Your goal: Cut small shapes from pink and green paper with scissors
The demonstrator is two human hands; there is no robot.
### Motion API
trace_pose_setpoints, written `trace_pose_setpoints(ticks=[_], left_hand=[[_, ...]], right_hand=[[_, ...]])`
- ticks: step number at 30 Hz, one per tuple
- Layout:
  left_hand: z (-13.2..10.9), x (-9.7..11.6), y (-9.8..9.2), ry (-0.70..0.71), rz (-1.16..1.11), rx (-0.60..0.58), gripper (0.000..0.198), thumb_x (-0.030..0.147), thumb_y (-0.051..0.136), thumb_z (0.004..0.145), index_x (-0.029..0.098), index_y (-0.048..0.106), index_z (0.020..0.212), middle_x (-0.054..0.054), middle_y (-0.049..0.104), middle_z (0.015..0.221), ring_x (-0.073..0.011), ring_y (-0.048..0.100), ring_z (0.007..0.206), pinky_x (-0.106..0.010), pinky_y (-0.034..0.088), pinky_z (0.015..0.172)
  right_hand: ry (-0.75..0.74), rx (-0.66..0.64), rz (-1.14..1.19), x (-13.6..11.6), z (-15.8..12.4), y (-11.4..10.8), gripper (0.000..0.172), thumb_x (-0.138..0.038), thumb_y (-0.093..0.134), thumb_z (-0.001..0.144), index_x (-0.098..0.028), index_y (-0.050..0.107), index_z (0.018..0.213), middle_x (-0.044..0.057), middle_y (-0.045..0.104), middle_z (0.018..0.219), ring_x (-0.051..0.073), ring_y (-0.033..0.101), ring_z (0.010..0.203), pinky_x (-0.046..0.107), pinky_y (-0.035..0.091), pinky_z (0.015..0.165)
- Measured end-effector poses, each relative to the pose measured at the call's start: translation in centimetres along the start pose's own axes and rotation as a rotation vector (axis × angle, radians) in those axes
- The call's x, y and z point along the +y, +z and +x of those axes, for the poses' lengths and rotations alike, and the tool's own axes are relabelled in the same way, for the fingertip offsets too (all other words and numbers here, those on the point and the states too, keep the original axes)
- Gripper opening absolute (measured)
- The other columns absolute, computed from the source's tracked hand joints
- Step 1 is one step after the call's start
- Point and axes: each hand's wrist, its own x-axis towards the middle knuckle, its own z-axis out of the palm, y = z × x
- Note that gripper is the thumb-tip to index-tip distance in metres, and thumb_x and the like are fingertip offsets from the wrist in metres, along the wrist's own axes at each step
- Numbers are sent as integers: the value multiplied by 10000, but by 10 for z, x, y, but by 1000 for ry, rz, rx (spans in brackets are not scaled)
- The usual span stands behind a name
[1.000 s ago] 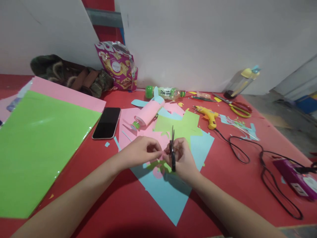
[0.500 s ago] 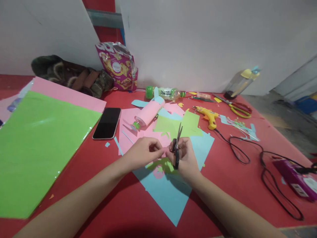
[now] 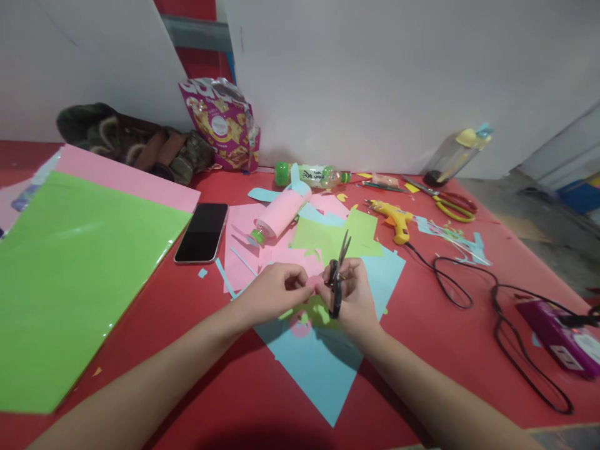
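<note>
nearest you, a flat light-blue paper sheet (image 3: 323, 375) lies on the red surface (image 3: 215, 400). over it, your left hand (image 3: 276, 289) and right hand (image 3: 356, 294) pinch a small pink rounded paper piece (image 3: 314, 283), which sits right between the fingers' tips. your right fingers also hold black-handled metal scissors (image 3: 336, 301), blades pointing away. beyond lies a pink paper-wrapped cylinder with a green cap (image 3: 284, 209).

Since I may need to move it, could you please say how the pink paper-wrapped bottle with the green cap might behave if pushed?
The bottle could roll, being cylindrical. Its flat light-blue paper fins might check that, but would probably bend easily, looking thin.
</note>
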Motion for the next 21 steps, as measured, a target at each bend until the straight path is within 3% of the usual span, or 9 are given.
trace_pose_setpoints(ticks=[5,11,16,21], left_hand=[[-2,3,-7,103,207,-36,295,343,392,779,134,530,622,-10,579,582,-100,510,544,-200,372,523],[-4,10,-14,171,267,-69,288,294,400,775,131,506,562,20,502,518,-73,430,493,-182,326,478],[-7,14,-28,150,182,90,242,283,427,769,136,514,598,11,541,582,-90,500,573,-188,384,555],[-14,19,-46,120,163,265,269,325,450,763,136,526,587,7,545,596,-98,518,588,-202,394,578]], right_hand=[[-4,-41,10,3,-2,0,418,-50,673,570,-222,331,738,-82,468,665,50,452,579,159,359,512],[18,-71,-4,1,-3,1,394,-93,679,591,-220,334,733,-78,470,672,48,439,566,164,358,502],[131,-149,28,1,-3,0,369,-260,673,632,-228,319,731,-75,422,636,60,416,507,172,371,421],[214,-385,46,4,-5,-3,361,-403,615,674,-226,314,769,-50,420,691,71,446,519,227,390,462]])
